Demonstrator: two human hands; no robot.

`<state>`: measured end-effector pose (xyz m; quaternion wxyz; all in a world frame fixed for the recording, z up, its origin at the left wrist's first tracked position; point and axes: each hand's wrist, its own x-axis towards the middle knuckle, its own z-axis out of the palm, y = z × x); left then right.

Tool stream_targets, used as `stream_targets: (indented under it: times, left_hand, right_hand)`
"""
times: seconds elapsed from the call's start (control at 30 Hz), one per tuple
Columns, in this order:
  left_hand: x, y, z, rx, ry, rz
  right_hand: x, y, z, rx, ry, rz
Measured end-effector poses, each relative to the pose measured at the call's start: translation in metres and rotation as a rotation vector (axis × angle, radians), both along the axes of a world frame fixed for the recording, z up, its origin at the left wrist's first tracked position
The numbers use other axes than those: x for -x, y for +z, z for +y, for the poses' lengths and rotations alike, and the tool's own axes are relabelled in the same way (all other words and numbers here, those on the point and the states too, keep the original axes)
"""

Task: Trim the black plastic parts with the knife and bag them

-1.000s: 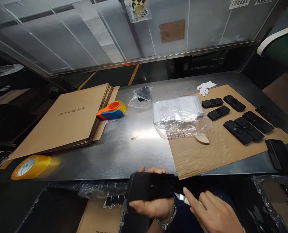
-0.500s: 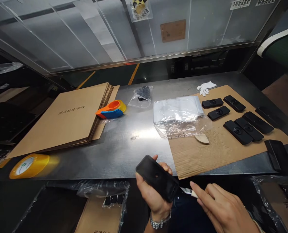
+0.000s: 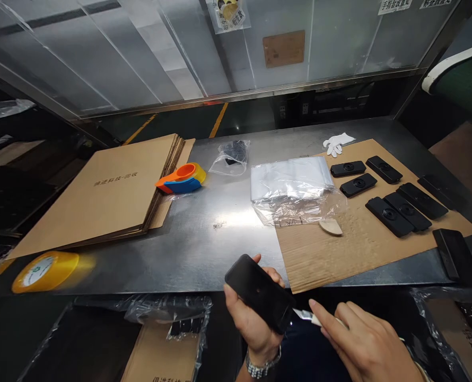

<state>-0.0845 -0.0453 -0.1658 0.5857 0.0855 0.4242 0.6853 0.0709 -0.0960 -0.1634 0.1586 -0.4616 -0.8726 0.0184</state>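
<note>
My left hand (image 3: 250,323) is wrapped round a black rectangular plastic part (image 3: 255,289), tilted, in front of the table's near edge. A small hole shows in the part's face. My right hand (image 3: 359,334) grips a craft knife (image 3: 305,314) with a pale handle, forefinger stretched along it. Its blade tip is at the part's lower right end; whether it touches cannot be made out. Several similar black parts (image 3: 389,215), most with a round ring, lie on a cardboard sheet (image 3: 319,260) to the right.
On the metal table (image 3: 204,239) are stacked cardboard (image 3: 112,191), an orange and blue tape dispenser (image 3: 184,179), a yellow tape roll (image 3: 47,271), a small clear bag (image 3: 232,158), a pack of plastic bags (image 3: 291,180), a white glove (image 3: 338,143) and a beige wedge (image 3: 330,227). Plastic-lined boxes (image 3: 160,350) stand below.
The black part has shifted slightly right and its face has turned a little. The knife and my right hand have moved slightly left.
</note>
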Motion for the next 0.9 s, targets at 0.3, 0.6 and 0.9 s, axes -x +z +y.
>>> stream_targets:
  times: [0.3,0.6,0.9]
  left_hand:
    - [0.0003,-0.0032,-0.0017,-0.009,-0.032,-0.031]
    - [0.0028,-0.0032,-0.0014,-0.017,-0.106,-0.102]
    - [0.0041,-0.0059,-0.0007,0.026,-0.17,-0.114]
  right_hand:
    - [-0.0018,-0.002,-0.001,-0.03,-0.012,-0.066]
    - [-0.0037,0.0008,0.0025,0.025,0.014,-0.019]
    - [-0.0075,-0.0057,-0.0004,0.157,-0.013,0.072]
